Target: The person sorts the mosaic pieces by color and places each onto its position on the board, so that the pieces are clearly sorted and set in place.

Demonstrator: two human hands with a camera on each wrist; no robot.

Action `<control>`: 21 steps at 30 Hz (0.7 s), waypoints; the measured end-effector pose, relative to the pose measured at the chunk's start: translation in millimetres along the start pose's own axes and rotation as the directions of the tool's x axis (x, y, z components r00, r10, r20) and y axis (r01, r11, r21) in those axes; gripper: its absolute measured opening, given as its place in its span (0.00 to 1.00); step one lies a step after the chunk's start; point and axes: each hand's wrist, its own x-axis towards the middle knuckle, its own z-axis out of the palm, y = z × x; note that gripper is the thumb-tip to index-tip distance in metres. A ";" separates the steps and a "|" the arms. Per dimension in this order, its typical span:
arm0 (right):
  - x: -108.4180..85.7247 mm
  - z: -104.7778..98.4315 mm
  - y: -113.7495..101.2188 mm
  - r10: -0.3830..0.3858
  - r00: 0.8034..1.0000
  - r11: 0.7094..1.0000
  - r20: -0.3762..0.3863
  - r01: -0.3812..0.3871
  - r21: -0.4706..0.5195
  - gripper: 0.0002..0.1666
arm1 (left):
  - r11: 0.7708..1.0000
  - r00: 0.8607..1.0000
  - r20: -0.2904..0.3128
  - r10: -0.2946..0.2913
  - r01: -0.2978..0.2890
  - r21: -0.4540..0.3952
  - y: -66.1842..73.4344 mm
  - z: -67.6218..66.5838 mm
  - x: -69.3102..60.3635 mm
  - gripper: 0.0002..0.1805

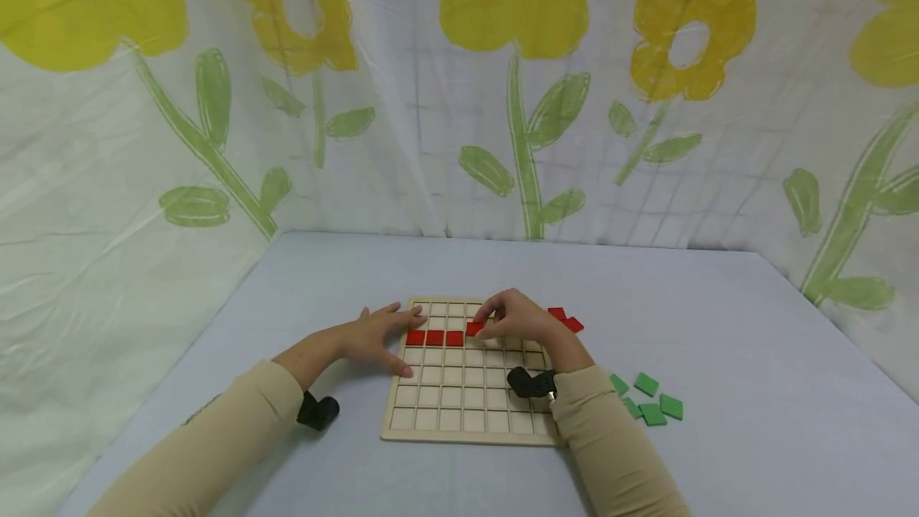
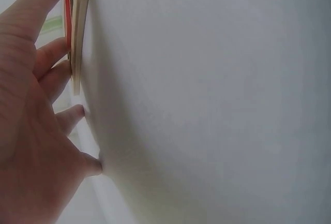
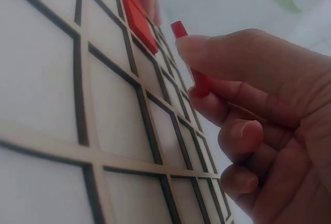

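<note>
A wooden grid board (image 1: 474, 439) lies flat, with three red tiles (image 1: 435, 338) side by side in one row at its left. My right hand (image 1: 518, 317) pinches another red tile (image 1: 474, 329) between thumb and finger just above that row; in the right wrist view the pinched tile (image 3: 199, 81) stands on edge, apart from the grid. My left hand (image 1: 373, 337) spreads over the board's left edge, thumb and fingers resting on it. The left wrist view shows the left hand (image 2: 36, 115) with some fingertips at the board's side (image 2: 80, 32) and others on the table.
Loose red tiles (image 1: 573, 325) lie beyond the board's right side, partly behind my right hand. Several green tiles (image 1: 652, 414) are scattered on the table (image 1: 754, 389) to the right, beside my right sleeve. A flowered curtain (image 1: 445, 142) hangs behind the table.
</note>
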 end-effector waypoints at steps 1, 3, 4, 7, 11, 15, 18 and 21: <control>0.2 0.8 0.2 0.000 1.000 1.000 0.004 0.001 -0.007 0.14 | 1.000 1.000 0.001 0.000 0.000 0.001 -0.2 0.0 -0.3 0.48; 0.6 2.3 0.5 0.001 1.000 1.000 0.008 -0.001 -0.027 0.15 | 1.000 1.000 0.000 -0.001 0.001 0.001 -0.6 -0.1 -1.0 0.48; 0.9 2.9 0.7 0.002 1.000 0.999 0.010 -0.001 -0.037 0.15 | 1.000 1.000 0.000 -0.001 0.001 0.000 -0.8 -0.2 -1.3 0.48; 2.0 4.9 2.1 0.002 1.000 0.999 0.015 -0.002 -0.052 0.14 | 1.000 1.000 -0.001 0.001 -0.001 -0.001 -1.5 -0.2 -1.6 0.48; 3.3 6.9 2.7 -0.007 1.000 0.998 0.025 0.008 -0.055 0.13 | 1.000 1.000 -0.002 -0.011 0.011 -0.002 -1.9 -0.3 -2.1 0.48; 3.3 7.8 1.8 -0.020 0.999 0.997 0.038 0.023 -0.068 0.13 | 1.000 1.000 -0.006 -0.008 0.008 0.001 -1.8 -0.2 -2.1 0.48; 2.3 8.4 -0.2 -0.032 0.999 0.996 0.042 0.035 -0.082 0.12 | 1.000 1.000 -0.005 -0.011 0.011 0.001 -1.2 -0.2 -2.3 0.48; 0.6 9.0 -2.7 -0.028 0.999 0.996 0.039 0.031 -0.087 0.12 | 1.000 1.000 -0.002 -0.012 0.012 0.002 -0.1 -0.3 -2.6 0.47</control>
